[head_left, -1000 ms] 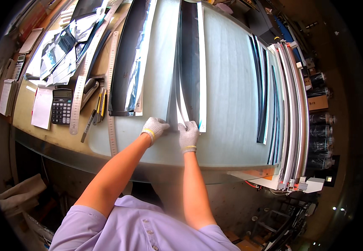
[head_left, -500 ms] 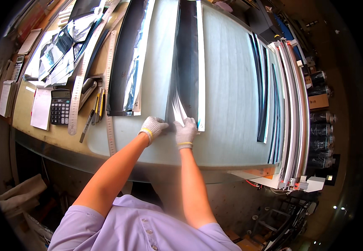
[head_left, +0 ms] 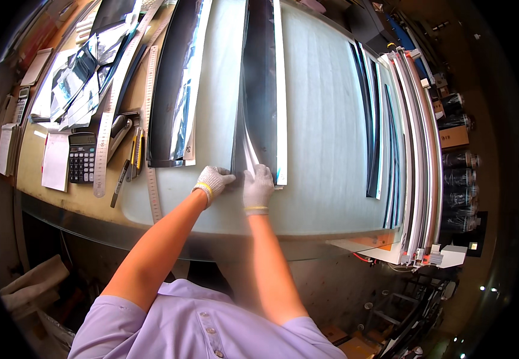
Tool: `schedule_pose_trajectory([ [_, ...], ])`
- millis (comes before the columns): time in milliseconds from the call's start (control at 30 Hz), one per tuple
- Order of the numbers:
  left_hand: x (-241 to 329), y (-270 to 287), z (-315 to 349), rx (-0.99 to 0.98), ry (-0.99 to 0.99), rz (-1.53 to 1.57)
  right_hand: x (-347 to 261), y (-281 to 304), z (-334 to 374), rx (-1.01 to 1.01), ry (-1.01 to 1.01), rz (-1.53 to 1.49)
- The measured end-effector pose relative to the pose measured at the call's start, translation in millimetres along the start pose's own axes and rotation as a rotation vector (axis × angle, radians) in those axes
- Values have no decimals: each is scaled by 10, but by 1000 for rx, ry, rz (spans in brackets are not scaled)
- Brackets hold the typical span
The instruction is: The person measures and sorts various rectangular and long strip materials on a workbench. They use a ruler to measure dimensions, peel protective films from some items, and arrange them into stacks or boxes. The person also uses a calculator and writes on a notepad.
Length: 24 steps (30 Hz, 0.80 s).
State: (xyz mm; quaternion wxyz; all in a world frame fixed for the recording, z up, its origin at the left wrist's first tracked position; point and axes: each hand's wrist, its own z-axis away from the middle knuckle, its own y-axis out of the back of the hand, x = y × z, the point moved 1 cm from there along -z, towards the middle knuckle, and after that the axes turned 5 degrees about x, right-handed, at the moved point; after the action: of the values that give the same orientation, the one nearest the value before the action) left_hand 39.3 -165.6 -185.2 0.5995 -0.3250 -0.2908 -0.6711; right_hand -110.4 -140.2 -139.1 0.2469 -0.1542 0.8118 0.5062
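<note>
Both of my hands wear pale knitted gloves with yellow cuffs. A stack of long dark film strips (head_left: 261, 102) lies lengthwise on the glass-like tabletop, its near end between my hands. My left hand (head_left: 214, 183) is closed at the left near corner of the stack, thumb pointing right against the edge. My right hand (head_left: 259, 186) pinches the near end of the strips, where lifted layers show as narrow white streaks. Its fingertips are partly hidden by the back of the glove. A white strip (head_left: 280, 107) runs along the stack's right edge.
Another dark film stack (head_left: 173, 102) lies to the left, beside a steel ruler (head_left: 153, 131). Further left are a calculator (head_left: 82, 158), yellow cutter knives (head_left: 137, 149), a notepad (head_left: 55, 161) and film scraps (head_left: 83, 78). Narrow strips (head_left: 371, 125) and long rails (head_left: 416, 155) lie right.
The whole view has shifted slightly left. The white streaks of lifted layers at my right hand have narrowed. Both hands stay at the near end of the stack.
</note>
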Motion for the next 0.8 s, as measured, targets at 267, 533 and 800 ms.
schedule_pose_trajectory([
  [267,132,-20,134,-10,33,68,-37,268,-153,-226,112,-36],
  [533,83,-44,111,14,-3,61,-57,186,-152,-288,41,2],
  [800,164,-20,187,6,51,94,140,267,-257,-306,-155,-112],
])
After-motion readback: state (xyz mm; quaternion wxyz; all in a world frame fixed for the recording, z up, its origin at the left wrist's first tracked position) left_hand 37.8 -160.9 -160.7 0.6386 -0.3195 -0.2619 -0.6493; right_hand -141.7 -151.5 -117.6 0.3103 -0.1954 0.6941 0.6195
